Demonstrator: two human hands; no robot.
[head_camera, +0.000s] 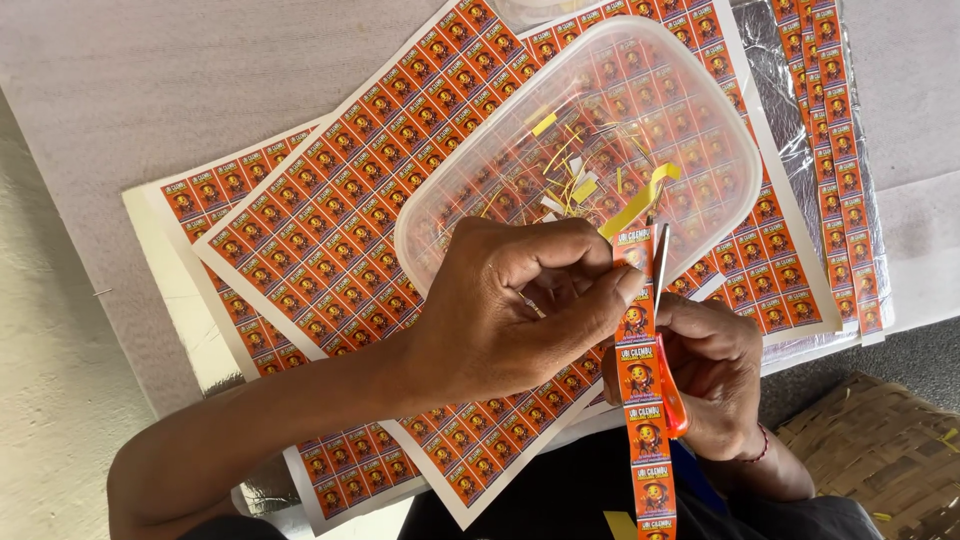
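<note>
My left hand (500, 310) pinches the top of a long strip of orange labels (645, 420) that hangs down toward my lap. My right hand (715, 375) grips orange-handled scissors (664, 300), whose blades run along the strip's right edge. A thin yellow trimming (640, 200) curls off the top of the strip, over a clear plastic tub (480, 185) that holds several yellow offcuts.
Several sheets of orange labels (330, 220) lie overlapped on the pale table under the tub. More cut label strips (845, 160) lie on silver foil at the right. A woven basket (880, 450) sits at the lower right.
</note>
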